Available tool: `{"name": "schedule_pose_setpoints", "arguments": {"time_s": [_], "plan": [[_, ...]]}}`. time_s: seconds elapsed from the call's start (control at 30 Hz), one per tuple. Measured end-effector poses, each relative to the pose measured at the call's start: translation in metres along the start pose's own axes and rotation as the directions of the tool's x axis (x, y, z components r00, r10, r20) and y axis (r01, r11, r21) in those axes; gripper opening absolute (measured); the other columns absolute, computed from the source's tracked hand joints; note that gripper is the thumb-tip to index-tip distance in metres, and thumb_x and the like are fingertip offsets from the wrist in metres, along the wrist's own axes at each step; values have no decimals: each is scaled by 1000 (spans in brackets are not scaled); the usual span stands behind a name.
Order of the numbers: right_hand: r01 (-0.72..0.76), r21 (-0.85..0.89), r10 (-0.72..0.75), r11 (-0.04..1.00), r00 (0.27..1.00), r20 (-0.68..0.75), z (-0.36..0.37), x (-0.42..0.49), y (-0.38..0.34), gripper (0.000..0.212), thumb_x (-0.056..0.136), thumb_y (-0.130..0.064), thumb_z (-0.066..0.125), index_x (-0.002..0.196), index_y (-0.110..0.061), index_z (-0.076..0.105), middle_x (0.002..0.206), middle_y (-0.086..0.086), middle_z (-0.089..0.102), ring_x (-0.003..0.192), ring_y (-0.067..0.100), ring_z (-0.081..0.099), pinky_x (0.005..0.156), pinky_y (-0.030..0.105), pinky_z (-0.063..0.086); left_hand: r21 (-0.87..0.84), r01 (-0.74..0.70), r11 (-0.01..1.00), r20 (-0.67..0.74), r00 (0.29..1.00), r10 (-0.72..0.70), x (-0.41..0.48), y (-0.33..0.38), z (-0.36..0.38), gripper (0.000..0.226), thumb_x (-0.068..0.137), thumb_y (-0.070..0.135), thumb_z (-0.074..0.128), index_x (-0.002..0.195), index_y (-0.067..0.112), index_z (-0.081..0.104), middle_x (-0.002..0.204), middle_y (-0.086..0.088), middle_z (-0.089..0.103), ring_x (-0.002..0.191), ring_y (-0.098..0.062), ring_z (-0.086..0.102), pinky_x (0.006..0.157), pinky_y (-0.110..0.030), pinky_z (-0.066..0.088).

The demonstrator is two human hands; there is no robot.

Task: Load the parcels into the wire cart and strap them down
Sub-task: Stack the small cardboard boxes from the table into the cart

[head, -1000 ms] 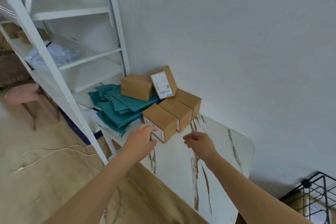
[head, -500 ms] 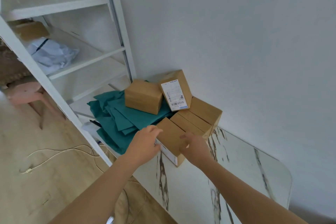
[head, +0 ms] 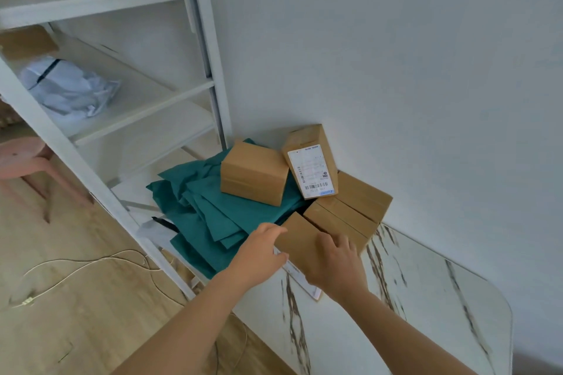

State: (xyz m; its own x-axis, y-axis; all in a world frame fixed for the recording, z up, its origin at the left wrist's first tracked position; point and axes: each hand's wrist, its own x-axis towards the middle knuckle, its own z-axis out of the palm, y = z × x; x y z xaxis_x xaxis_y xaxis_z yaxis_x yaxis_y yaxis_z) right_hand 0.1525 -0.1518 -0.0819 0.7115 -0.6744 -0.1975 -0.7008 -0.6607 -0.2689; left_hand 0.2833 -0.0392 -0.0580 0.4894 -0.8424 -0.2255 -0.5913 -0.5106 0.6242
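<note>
Several brown cardboard parcels are piled in the corner of a white marble-patterned table (head: 426, 313). The nearest parcel (head: 300, 237) lies at the table's front-left edge. My left hand (head: 259, 256) presses on its left side and my right hand (head: 335, 262) lies over its right side, so both hands clasp it. Behind it sit two more parcels (head: 344, 219), a parcel with a white barcode label (head: 310, 161) leaning on the wall, and another parcel (head: 254, 173) resting on teal bags (head: 210, 216). The wire cart is out of view.
A white metal shelf rack (head: 91, 167) stands to the left, with a crumpled white bag (head: 67, 88) on one shelf. A pink stool (head: 24, 158) and a loose white cable (head: 91, 265) are on the wooden floor. A grey wall backs the table.
Both hands have moved forward from the table edge and closed around the nearest parcel. The view has shifted closer and left, so the wire cart has dropped out of sight.
</note>
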Motion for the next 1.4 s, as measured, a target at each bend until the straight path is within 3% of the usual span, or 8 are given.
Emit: {"name": "schedule_pose_setpoints", "arguments": {"time_s": [0.2, 0.43, 0.57, 0.83, 1.03, 1.13, 1.27, 1.4], "plan": [[-49, 23, 47, 999, 997, 64, 10, -7, -2, 87, 70, -44, 72, 139, -30, 21, 133, 2, 35, 121, 23, 37, 98, 37, 45, -54, -46, 998, -12, 999, 45, 7, -2, -3, 46, 93, 26, 55, 137, 24, 42, 143, 7, 34, 123, -9, 42, 104, -26, 36], [-235, 299, 184, 925, 965, 189, -3, -17, -2, 90, 63, -37, 72, 140, -31, 27, 125, -1, 44, 110, 17, 47, 87, 31, 49, -182, -139, 973, -159, 981, 111, 9, 2, -5, 36, 93, 18, 53, 129, 22, 51, 130, 8, 46, 111, -1, 45, 89, -16, 34], [-413, 630, 236, 657, 907, 348, -22, -32, 4, 65, 72, -19, 70, 130, -27, 41, 106, -3, 60, 81, 9, 63, 64, 16, 46, -300, -162, 940, -214, 972, 100, 9, 11, -2, 34, 93, 15, 52, 126, 22, 53, 125, 7, 50, 109, -2, 47, 86, -17, 35], [-487, 842, 411, 232, 834, 369, -30, -85, 34, 54, 59, -25, 68, 112, -30, 59, 115, 12, 64, 100, 24, 61, 81, 35, 55, -385, -205, 900, -214, 968, 129, -1, 28, 24, 48, 91, 20, 57, 137, 22, 42, 135, 2, 43, 124, -11, 43, 95, -22, 36], [-422, 905, 455, 50, 817, 356, -31, -139, 52, 37, 79, -14, 62, 116, -21, 59, 105, 14, 63, 91, 24, 58, 78, 37, 52, -654, -23, 756, -35, 999, 0, -20, 62, 55, 68, 88, 27, 63, 146, 21, 25, 149, -4, 30, 134, -20, 34, 93, -27, 34], [-372, 927, 482, -55, 803, 350, -35, -163, 61, 31, 83, -12, 57, 113, -17, 61, 95, 11, 62, 85, 23, 57, 80, 38, 50, -754, 178, 632, 191, 980, -48, -24, 76, 73, 78, 84, 36, 67, 147, 23, 22, 145, -3, 38, 130, -22, 41, 101, -35, 34], [-325, 931, 510, -163, 780, 362, -42, -196, 76, 24, 85, -15, 57, 108, -18, 62, 94, 11, 60, 83, 22, 54, 80, 36, 50, -707, 404, 581, 514, 857, 30, -37, 95, 98, 58, 82, 49, 64, 131, 23, 47, 110, 0, 68, 104, -21, 60, 87, -42, 49], [-275, 934, 553, -229, 752, 358, -46, -239, 105, 19, 86, -19, 61, 105, -17, 60, 98, 13, 57, 90, 25, 53, 82, 36, 52, -682, 379, 626, 558, 822, 110, -62, 132, 125, 44, 83, 49, 62, 117, 21, 59, 102, -2, 70, 97, -21, 63, 75, -35, 51]]}}
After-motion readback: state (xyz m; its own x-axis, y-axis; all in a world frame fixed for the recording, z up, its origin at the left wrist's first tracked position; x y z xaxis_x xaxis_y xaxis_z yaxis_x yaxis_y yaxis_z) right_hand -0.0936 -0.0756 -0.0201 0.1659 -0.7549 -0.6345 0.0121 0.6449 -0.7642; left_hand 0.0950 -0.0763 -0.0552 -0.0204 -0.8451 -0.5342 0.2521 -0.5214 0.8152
